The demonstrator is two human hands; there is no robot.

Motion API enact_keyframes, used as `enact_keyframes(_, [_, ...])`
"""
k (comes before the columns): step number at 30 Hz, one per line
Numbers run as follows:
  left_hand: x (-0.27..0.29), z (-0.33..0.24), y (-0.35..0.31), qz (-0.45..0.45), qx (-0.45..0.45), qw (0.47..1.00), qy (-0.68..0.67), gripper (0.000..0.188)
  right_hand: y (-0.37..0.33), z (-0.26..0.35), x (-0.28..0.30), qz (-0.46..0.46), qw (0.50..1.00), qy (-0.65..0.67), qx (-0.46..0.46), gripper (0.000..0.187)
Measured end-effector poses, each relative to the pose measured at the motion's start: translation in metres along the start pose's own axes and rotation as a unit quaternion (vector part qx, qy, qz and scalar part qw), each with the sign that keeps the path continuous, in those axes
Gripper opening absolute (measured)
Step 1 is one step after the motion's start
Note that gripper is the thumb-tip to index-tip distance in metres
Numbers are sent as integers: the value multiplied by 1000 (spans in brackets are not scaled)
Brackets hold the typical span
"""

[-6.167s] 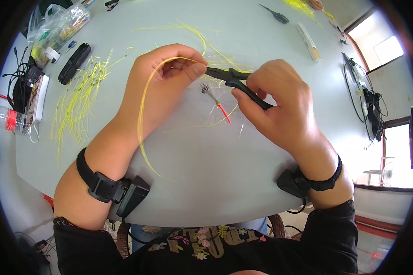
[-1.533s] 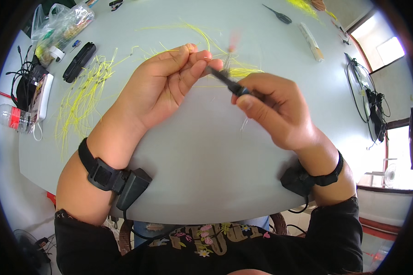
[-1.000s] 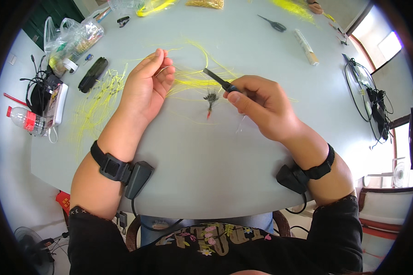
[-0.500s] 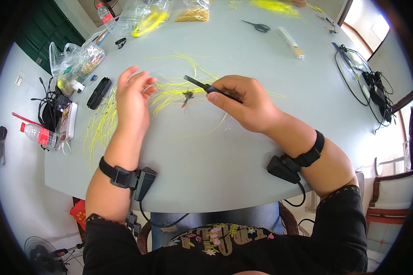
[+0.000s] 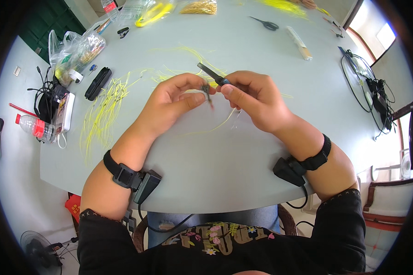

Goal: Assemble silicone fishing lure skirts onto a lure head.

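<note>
My left hand (image 5: 176,98) is closed, its thumb and fingertips pinching a small dark clump with a blurred reddish tail (image 5: 206,89). Just beside it, my right hand (image 5: 257,98) grips a slim black tool with a flat grey tip (image 5: 211,73), which points up and to the left. The fingertips of both hands nearly meet above the table. Behind and beneath them lie thin yellow strands (image 5: 183,50), partly hidden by the hands. One loose strand (image 5: 222,123) curves below my right hand.
A bundle of yellow strands (image 5: 106,105) lies left of my left hand, beside a black case (image 5: 98,84). Scissors (image 5: 265,23) and a clear narrow box (image 5: 299,43) lie farther back. Tangled cables (image 5: 376,87) sit at the right edge; a bottle (image 5: 36,127) stands at the left.
My left hand has moved right and closed on the dark clump. My right hand has shifted slightly right, still holding the black tool, now more steeply tilted.
</note>
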State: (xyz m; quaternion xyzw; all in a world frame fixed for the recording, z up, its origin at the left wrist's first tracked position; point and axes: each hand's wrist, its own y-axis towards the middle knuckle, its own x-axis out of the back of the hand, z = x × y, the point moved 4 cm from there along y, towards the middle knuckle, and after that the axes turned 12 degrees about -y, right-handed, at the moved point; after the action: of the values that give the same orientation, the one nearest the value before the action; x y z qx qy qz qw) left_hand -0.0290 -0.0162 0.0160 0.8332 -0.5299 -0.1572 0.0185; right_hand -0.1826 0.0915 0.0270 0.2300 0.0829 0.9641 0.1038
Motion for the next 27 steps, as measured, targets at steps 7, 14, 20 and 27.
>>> enact_keyframes(7, [6,8,-1,-5,34,999,-17,24,2,-1,0,28,999,-27,-28,26])
enact_keyframes(14, [1,6,-1,-8,53,999,-7,13,2,-1,-5,-3,1000,5,-6,23])
enact_keyframes(20, [10,9,2,-6,33,999,-23,15,6,0,12,-142,979,-76,124,20])
enact_keyframes(27, [20,7,4,-75,31,993,-81,16,10,10,40,-179,946,-265,54,24])
